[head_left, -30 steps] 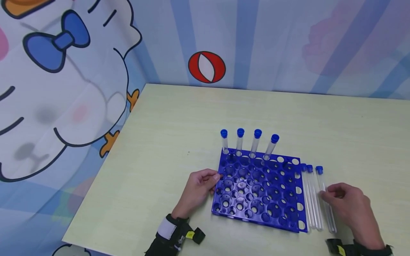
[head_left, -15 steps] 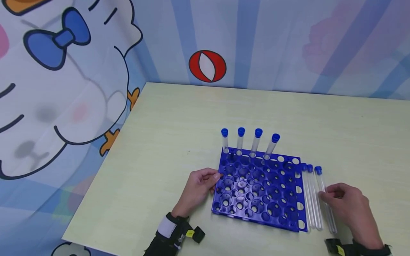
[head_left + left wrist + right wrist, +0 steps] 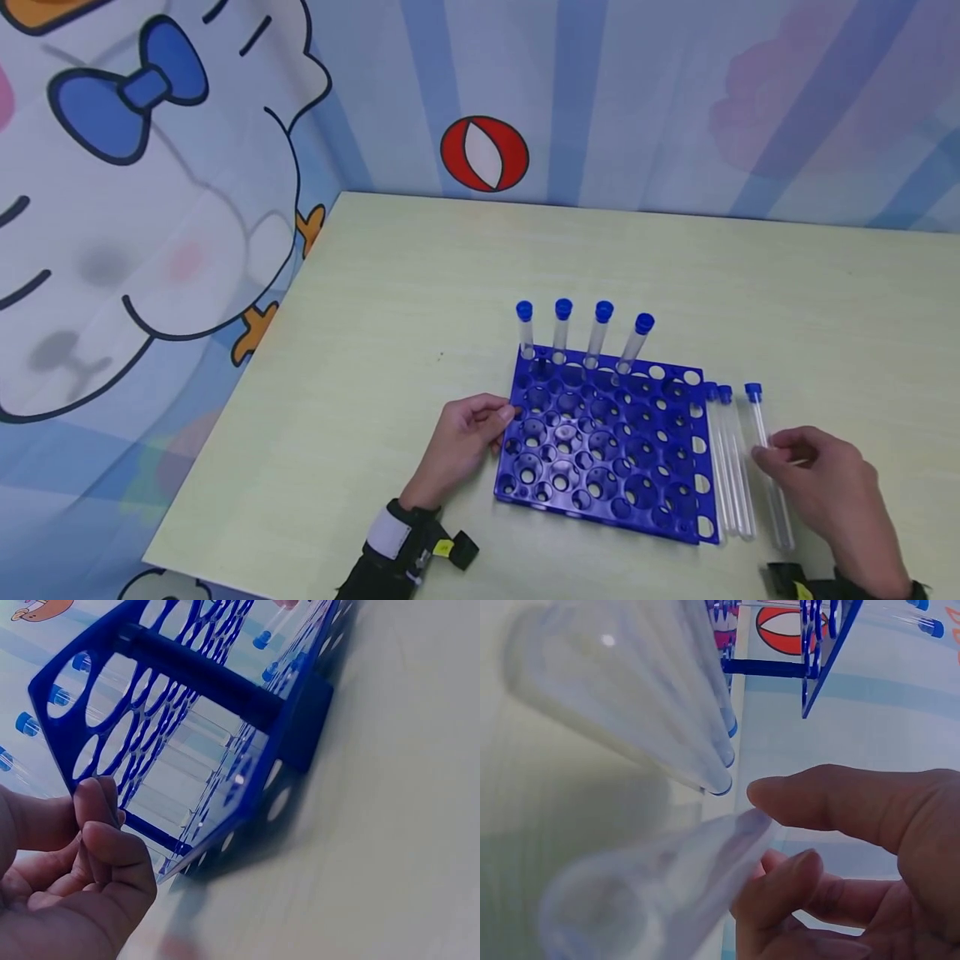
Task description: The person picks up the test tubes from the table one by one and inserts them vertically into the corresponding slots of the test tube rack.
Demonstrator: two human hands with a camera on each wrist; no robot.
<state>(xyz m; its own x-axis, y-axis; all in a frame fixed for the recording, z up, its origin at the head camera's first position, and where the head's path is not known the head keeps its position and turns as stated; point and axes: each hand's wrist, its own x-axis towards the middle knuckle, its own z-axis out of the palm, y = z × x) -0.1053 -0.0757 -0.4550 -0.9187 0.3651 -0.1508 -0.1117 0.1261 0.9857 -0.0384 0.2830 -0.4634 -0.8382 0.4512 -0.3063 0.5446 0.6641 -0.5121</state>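
A blue test tube rack (image 3: 607,450) stands on the table, with several blue-capped test tubes (image 3: 597,337) upright or slightly tilted in its far row. My left hand (image 3: 468,442) pinches the rack's left edge; in the left wrist view the fingertips (image 3: 97,802) meet at a corner of its upper plate. To the right of the rack, my right hand (image 3: 825,479) holds a clear test tube (image 3: 780,512) between thumb and fingers, its blue cap pointing away from me. The right wrist view shows this tube (image 3: 667,885) large and blurred, its round bottom nearest the camera.
More capped test tubes (image 3: 731,471) lie side by side against the rack's right side. The pale table (image 3: 390,317) meets a cartoon-printed wall (image 3: 637,100) at the back and on the left.
The tube in my right hand has shifted slightly right, away from the tubes lying by the rack, and its cap has moved right too. My left hand and the rack stay put.
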